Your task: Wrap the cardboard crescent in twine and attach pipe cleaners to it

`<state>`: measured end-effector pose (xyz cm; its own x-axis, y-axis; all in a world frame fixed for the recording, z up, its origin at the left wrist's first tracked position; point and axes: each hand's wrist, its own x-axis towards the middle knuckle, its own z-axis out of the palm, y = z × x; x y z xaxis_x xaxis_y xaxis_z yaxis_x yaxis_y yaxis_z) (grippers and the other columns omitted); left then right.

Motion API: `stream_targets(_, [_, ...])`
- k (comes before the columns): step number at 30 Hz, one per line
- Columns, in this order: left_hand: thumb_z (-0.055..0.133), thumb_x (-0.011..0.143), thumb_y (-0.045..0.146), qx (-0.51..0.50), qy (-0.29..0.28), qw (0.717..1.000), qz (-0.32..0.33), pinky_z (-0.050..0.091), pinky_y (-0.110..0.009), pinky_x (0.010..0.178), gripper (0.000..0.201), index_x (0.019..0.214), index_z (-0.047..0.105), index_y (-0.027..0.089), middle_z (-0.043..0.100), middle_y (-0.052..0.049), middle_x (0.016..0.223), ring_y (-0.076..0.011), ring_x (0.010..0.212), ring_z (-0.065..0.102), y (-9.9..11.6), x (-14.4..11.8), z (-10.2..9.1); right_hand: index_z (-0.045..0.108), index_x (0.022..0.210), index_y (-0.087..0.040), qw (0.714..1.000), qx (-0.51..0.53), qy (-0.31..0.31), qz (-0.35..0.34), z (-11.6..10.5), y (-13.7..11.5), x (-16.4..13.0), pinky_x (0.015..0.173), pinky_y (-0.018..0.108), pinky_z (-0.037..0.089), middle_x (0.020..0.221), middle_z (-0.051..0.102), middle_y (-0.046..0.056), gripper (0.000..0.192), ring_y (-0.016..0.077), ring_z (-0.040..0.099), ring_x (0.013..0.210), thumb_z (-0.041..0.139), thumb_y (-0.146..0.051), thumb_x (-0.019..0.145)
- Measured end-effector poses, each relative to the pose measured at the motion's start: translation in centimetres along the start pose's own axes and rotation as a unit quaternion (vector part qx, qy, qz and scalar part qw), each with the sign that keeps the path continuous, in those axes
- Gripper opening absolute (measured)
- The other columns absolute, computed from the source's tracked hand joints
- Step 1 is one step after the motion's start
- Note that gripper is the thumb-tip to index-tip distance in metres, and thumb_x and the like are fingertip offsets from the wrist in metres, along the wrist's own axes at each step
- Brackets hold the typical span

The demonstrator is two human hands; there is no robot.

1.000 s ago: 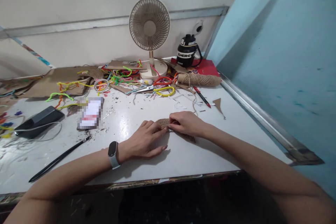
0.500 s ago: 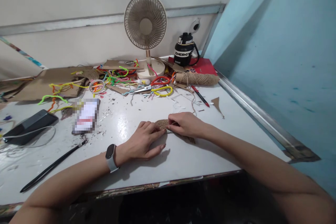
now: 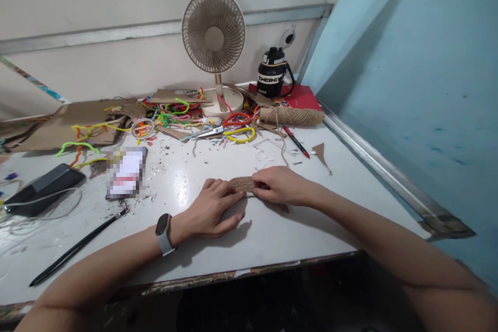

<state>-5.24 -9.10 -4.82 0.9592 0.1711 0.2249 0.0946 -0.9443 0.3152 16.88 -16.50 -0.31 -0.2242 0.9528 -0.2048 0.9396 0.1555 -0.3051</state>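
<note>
White and cluttered, the counter (image 3: pixel 272 238) is carrying one twine-wrapped cardboard piece (image 3: pixel 243 183) near its front edge. Left hand (image 3: pixel 212 210) is lying flat beside it, fingertips pressing its near rim; right hand (image 3: pixel 282 185) is pinching twine against it. Loosening that pinch would probably be letting the wrap spring slack. Behind are standing one fan (image 3: pixel 213 31), one twine spool (image 3: pixel 291 115), one pair of scissors (image 3: pixel 210 132) and one bottle (image 3: pixel 272 78).

We cannot see most of the brown twine-wrapped cardboard piece (image 3: pixel 246 184), covered by both hands. The flat rectangular card (image 3: pixel 126 172) is blurred; the brown cardboard sheets (image 3: pixel 23 132) run off the left edge.
</note>
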Motion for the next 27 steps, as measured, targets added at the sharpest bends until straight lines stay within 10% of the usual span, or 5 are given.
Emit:
stream_targets(17, [0.047,0.091,0.049,0.003,0.04,0.999,-0.026,0.035,-0.042,0.091,0.048,0.129,0.056,0.021,0.061,-0.011,0.115,-0.024,0.104,0.054,0.4,-0.3,0.5,0.063,0.086,-0.018,0.998,-0.065,0.014,0.014,0.9,-0.9,-0.1,0.06,0.028,0.029,0.09,0.071,0.007,0.016,0.0192,0.061,0.078,0.048,-0.024,0.085])
stream_targets(27, [0.039,0.086,0.071,0.08,-0.074,0.992,0.06,0.005,-0.051,0.119,0.096,0.154,0.0,0.016,0.027,-0.015,0.156,-0.0283,0.145,0.023,-0.7,0.4,0.9,0.064,0.088,-0.017,0.998,-0.054,0.008,0.022,0.9,-0.9,-0.1,0.062,0.027,0.032,0.092,0.072,0.007,0.018,0.0198,0.062,0.081,0.047,-0.025,0.087])
